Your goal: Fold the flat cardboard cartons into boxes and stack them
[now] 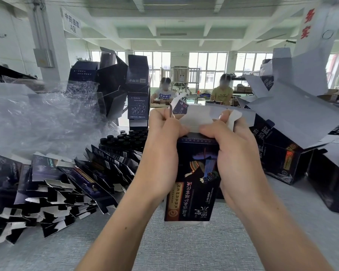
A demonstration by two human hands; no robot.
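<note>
I hold a dark printed carton [194, 184] upright above the grey table, opened into a box shape. My left hand [161, 151] grips its left side, and my right hand [237, 155] grips its right side. The fingers of both press the white top flaps [192, 119] inward. A sprawling pile of flat cartons [53, 190] lies on the table to the left. Folded boxes [282, 155] lie stacked with open flaps at the right. More folded boxes [123, 89] stand in a leaning stack at the back left.
Crumpled clear plastic wrap [37, 118] heaps up at the far left. A tray of dark capped bottles [125, 141] sits behind the flat cartons. Two people [221, 94] sit at a table farther back. The grey table [184, 245] shows below my forearms.
</note>
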